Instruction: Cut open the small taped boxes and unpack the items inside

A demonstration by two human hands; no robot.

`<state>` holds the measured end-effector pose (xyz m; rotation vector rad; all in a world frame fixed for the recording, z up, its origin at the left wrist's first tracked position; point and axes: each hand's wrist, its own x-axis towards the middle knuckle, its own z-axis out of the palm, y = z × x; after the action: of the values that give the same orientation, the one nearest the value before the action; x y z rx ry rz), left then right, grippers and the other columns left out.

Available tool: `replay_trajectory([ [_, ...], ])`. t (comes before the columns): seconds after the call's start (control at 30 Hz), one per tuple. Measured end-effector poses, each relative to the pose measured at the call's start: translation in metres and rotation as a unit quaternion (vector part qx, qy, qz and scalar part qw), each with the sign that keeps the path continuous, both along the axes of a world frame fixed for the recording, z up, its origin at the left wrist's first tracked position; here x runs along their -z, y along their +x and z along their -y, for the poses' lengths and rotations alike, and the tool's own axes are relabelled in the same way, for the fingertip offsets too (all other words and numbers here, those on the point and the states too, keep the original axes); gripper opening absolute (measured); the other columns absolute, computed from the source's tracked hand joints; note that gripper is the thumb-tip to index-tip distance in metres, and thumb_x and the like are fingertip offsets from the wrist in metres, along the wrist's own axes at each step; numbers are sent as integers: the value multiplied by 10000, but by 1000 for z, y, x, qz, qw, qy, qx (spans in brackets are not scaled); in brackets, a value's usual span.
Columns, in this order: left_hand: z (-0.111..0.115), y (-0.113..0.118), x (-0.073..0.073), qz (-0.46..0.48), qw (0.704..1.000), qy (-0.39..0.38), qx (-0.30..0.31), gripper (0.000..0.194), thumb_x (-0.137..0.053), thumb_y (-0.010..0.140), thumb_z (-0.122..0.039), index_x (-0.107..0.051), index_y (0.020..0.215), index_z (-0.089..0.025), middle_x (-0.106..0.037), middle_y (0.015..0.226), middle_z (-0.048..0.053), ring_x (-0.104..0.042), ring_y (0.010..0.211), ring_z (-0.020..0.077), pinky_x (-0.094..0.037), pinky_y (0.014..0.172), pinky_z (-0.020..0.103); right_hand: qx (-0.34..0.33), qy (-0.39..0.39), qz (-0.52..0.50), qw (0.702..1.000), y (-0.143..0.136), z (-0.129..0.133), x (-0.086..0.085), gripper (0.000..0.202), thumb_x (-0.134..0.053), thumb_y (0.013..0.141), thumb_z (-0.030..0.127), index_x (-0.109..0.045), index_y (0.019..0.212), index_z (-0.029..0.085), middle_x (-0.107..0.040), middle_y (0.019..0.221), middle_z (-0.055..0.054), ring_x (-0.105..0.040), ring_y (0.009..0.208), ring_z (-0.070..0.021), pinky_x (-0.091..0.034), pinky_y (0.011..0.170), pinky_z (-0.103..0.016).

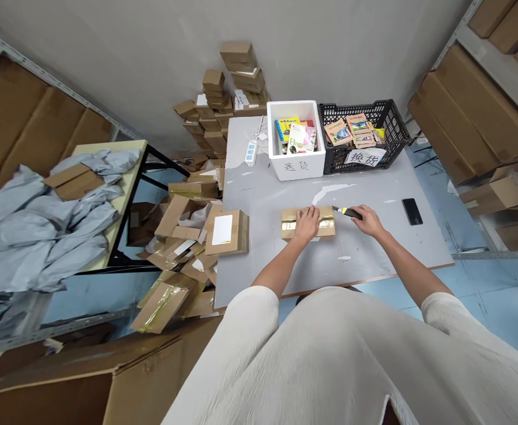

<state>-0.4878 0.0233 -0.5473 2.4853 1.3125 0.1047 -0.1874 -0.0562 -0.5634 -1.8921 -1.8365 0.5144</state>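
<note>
"Brown oblong cardboard box with shiny tape (328,225): where does it sit?"

"Near the middle of the grey desk (263,260), with the left hand (308,222) laid over its top."

"Is that hand gripping it?"

"Its fingers bend together on the top, towards the far side. I can't tell whether they grip or only press."

"And the right hand (367,221)?"

"Closed around the handle of a black-and-yellow utility knife (348,212), just beside the box. The blade points left, at the box's far right corner; whether it touches the cardboard, I can't tell."

"What stands behind?"

"A white square-cornered foam bin (292,158) with colourful books (302,139) in it and handwriting on its front. Just to its right is a black lattice plastic crate (335,163), holding peach-coloured packets (360,127). A white handwritten paper sign (365,157) hangs on the crate's front."

"Anything else on the desk?"

"A black rectangular phone (412,211) lies well to the right of the knife. A white power strip (251,152) lies left of the bin."

"And at the left edge?"

"A brown cardboard carton with a white label (227,232), beside a jumbled heap of brown cartons (170,304)."
</note>
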Motion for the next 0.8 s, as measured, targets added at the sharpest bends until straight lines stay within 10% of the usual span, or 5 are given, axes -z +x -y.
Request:
replay_trajectory([
  [0.23, 7, -13, 2, 26, 1000, -10, -1, 616, -407, 1083, -376, -428, 1680, -227, -369, 1807, 153, -297, 1680, 313, -204, 1340, 543, 37, -39, -55, 997, -10, 6, 10, 492, -625, 983, 439, -693, 1436, 260, -704, 1288, -125, -666, 1209, -336, -567, 1054, -493],
  [0.53, 22, -89, -5, 0, 996, -23, -85, 880, -734, 928, -619, -414, 1680, -292, -250, 1833, 186, -179, 1709, 398, -202, 1340, 612, 25, -57, -180, 982, -56, 13, 15, 462, -664, 952, 515, -718, 1338, 267, -757, 1335, -111, -722, 1193, -307, -583, 1068, -497],
  [0.8, 24, -109, 20, 39, 981, -114, -152, 963, -725, 978, -509, -222, 1771, -295, -222, 1831, 197, -425, 1601, 390, -432, 1236, 505, 34, -77, -232, 969, -82, 8, 14, 480, -719, 905, 511, -720, 1321, 270, -785, 1363, -91, -737, 1254, -303, -561, 1145, -524],
])
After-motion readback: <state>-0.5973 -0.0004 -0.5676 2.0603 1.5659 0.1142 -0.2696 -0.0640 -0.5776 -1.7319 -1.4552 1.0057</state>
